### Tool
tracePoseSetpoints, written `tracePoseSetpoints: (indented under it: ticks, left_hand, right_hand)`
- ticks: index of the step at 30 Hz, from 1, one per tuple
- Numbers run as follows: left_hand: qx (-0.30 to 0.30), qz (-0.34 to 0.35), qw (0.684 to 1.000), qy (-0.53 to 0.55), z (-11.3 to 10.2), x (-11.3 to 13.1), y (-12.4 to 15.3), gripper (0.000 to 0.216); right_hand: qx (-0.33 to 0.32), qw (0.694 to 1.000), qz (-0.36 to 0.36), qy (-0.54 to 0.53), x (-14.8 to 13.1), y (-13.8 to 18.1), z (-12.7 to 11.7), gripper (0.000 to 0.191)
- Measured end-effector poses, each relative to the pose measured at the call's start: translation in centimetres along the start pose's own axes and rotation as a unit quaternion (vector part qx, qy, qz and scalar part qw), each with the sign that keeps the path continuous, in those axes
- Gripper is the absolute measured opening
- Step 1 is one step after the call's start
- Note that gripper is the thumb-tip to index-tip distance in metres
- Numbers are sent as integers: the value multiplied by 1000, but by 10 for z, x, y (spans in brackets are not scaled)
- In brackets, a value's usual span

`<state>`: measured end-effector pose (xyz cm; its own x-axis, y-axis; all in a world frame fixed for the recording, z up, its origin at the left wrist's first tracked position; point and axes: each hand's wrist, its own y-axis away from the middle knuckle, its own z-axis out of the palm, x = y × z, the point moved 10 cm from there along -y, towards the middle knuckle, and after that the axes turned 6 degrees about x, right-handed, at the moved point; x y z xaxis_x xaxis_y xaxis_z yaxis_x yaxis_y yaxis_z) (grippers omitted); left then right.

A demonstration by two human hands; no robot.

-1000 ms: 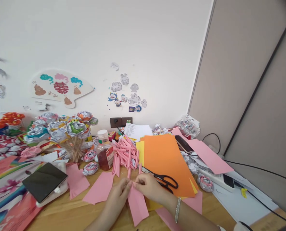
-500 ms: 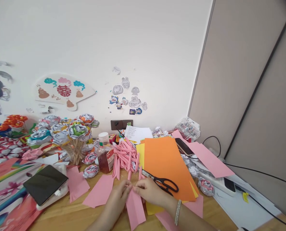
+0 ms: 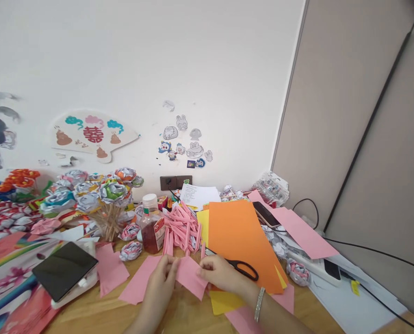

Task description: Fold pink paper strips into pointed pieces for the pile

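My left hand (image 3: 160,290) and my right hand (image 3: 219,274) both pinch a pink paper piece (image 3: 190,276) between them, low over the wooden table (image 3: 179,320). The left fingers grip its left edge, the right fingers its right edge. Black-handled scissors (image 3: 241,268) lie just right of my right hand on an orange sheet (image 3: 238,236). A heap of folded pink paper strips (image 3: 182,226) sits right behind my hands. Another flat pink sheet (image 3: 137,283) lies under my left hand.
A red bottle with a white cap (image 3: 150,226) stands behind. A bunch of paper flowers on sticks (image 3: 102,195) is at the left, a dark tablet (image 3: 65,270) nearer. A phone (image 3: 265,213), pink sheets (image 3: 300,232), a power strip (image 3: 318,265) and cables (image 3: 374,253) lie right.
The pink paper, which hung long and narrow towards me, is now turned and held crosswise between both hands. The hands moved slightly apart. The view dropped a little.
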<state>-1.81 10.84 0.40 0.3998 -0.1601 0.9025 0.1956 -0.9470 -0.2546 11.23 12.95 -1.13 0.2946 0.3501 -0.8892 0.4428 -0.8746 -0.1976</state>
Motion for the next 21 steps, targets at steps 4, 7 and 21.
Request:
tracePoseSetpoints:
  ticks: [4, 7, 21]
  left_hand:
    - [-5, -6, 1000, 29, 5, -3, -3, 29]
    - [-83, -58, 993, 59, 28, -15, 4, 29]
    - [-89, -99, 983, 130, 37, -19, 14, 30]
  right_hand:
    - [75, 996, 11, -39, 11, -6, -17, 19]
    - [112, 990, 21, -77, 16, -8, -27, 15]
    - [72, 975, 13, -208, 5, -9, -15, 28]
